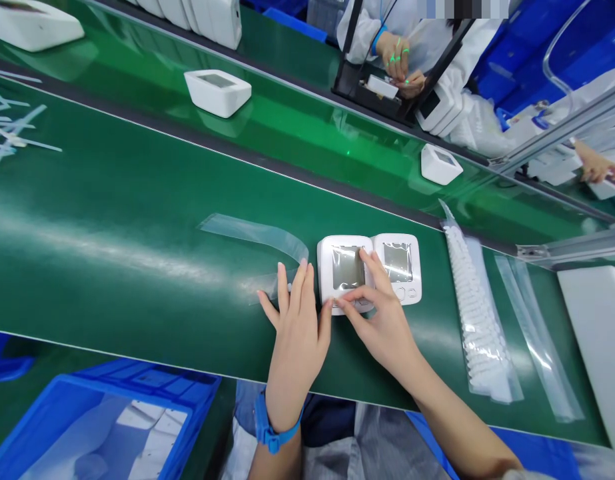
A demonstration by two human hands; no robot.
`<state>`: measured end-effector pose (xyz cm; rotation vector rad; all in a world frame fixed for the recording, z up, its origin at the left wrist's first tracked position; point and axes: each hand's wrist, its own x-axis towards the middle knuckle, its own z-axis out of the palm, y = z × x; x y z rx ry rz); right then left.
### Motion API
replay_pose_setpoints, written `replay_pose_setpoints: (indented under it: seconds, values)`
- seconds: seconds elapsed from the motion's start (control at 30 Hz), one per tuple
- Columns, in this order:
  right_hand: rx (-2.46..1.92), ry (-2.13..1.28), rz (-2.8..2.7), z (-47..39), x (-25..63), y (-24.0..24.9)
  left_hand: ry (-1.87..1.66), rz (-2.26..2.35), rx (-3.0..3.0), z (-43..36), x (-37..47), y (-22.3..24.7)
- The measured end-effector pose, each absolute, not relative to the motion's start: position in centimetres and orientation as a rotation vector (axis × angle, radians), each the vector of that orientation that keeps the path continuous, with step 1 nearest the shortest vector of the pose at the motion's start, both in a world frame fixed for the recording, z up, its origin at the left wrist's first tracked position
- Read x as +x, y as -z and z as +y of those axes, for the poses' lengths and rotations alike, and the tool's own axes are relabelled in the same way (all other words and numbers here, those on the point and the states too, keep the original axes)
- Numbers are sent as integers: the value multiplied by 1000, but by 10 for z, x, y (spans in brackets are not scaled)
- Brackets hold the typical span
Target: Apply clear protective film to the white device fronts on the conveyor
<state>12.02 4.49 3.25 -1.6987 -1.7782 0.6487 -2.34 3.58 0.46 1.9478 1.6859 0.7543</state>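
Observation:
Two white devices with grey screens lie side by side on the green work surface: the left device (346,270) and the right device (399,267). My left hand (297,327) lies with fingers spread over a clear plastic piece (267,287), its thumb near the left device's lower corner. A curved clear strip (257,233) reaches my left fingertips. My right hand (382,307) rests on the left device, thumb and a finger close together at its lower edge, another finger by the screen. Whether they pinch something small is unclear.
A conveyor (307,153) behind carries white devices. On the right lie a stack of bagged white pieces (477,320), clear strips (542,340) and a white box (597,333). Thin strips (12,127) lie far left; a blue bin (52,413) stands below. People work across the line.

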Motion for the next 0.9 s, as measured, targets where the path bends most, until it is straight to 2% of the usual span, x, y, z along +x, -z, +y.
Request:
replay_pose_setpoints:
  seconds: [0.53, 0.7, 0.9]
  values:
    - [-1684, -707, -1725, 44, 124, -32, -754, 1673, 1911, 36, -24, -4]
    - [-1679, -696, -1712, 45, 123, -30, -998, 1583, 1772, 37, -33, -7]
    - [-1618, -646, -1746, 44, 120, -25, -1320, 1309, 1306, 26, -46, -19]
